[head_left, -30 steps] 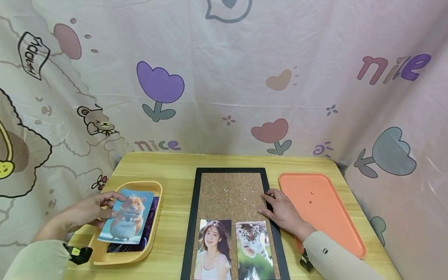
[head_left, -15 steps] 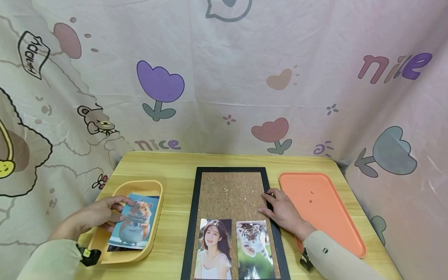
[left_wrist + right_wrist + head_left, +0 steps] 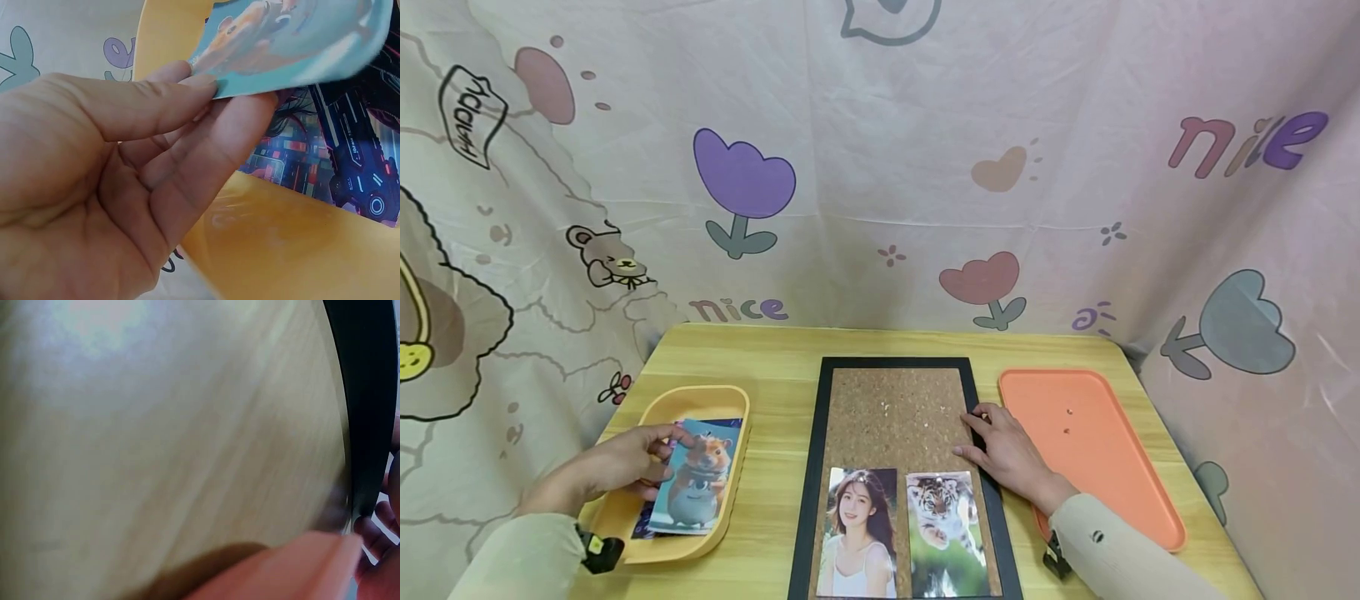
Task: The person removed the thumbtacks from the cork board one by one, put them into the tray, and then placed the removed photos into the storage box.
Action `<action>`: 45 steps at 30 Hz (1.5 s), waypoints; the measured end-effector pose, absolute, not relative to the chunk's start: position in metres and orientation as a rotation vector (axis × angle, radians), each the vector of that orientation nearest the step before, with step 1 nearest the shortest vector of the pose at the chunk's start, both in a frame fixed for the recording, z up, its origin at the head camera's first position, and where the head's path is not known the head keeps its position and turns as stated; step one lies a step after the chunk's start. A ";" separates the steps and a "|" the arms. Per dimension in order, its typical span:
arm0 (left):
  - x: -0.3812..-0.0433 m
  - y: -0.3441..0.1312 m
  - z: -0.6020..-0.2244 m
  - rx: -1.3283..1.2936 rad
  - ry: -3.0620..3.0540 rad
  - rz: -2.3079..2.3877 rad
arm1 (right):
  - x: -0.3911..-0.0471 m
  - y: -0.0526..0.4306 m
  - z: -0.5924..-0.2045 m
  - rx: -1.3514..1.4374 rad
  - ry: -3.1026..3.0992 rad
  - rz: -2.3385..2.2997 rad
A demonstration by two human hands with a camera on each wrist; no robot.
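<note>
While left hand is pinching a likely flimsy hamster print, best edge-held, right hand is loosely touching corkboard.

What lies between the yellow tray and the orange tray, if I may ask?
In the head view, a black-framed cork board lies between them, bearing a portrait photo and a tiger photo, with the right hand resting on its frame.
</note>
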State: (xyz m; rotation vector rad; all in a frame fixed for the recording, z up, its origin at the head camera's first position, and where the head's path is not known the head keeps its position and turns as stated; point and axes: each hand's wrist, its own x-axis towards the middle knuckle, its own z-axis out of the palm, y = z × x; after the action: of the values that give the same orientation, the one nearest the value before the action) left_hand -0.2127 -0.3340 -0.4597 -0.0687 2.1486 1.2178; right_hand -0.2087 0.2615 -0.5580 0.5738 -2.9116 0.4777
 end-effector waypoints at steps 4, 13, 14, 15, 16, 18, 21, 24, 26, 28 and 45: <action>-0.213 -0.331 -0.459 -0.122 2.172 1.183 | -0.208 0.261 -0.558 0.575 -2.913 0.474; -0.213 -0.327 -0.453 -0.079 2.267 1.057 | -0.207 0.260 -0.558 0.573 -2.915 0.478; -0.213 -0.326 -0.452 -0.092 2.288 1.036 | -0.207 0.260 -0.558 0.573 -2.916 0.479; -0.213 -0.325 -0.451 -0.098 2.308 1.014 | -0.207 0.260 -0.558 0.572 -2.918 0.479; -0.213 -0.325 -0.450 -0.105 2.323 0.995 | -0.207 0.260 -0.557 0.571 -2.920 0.478; -0.214 -0.323 -0.447 -0.099 2.354 0.954 | -0.206 0.260 -0.557 0.570 -2.924 0.480; -0.214 -0.321 -0.443 -0.070 2.378 0.932 | -0.206 0.259 -0.556 0.569 -2.927 0.484; -0.212 -0.317 -0.438 -0.016 2.405 0.944 | -0.207 0.259 -0.555 0.568 -2.928 0.489; -0.210 -0.313 -0.435 0.033 2.434 0.955 | -0.207 0.258 -0.554 0.568 -2.928 0.490; -0.208 -0.308 -0.432 0.101 2.479 0.944 | -0.207 0.258 -0.553 0.570 -2.928 0.487; -0.181 -0.218 -0.418 0.485 2.826 0.674 | -0.210 0.260 -0.553 0.586 -2.942 0.457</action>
State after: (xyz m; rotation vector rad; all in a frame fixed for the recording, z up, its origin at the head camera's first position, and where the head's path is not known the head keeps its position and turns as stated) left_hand -0.1810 -0.2177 -0.4179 0.4847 2.8263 0.6744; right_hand -0.2096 0.2599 -0.5526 0.5862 -2.9418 0.4573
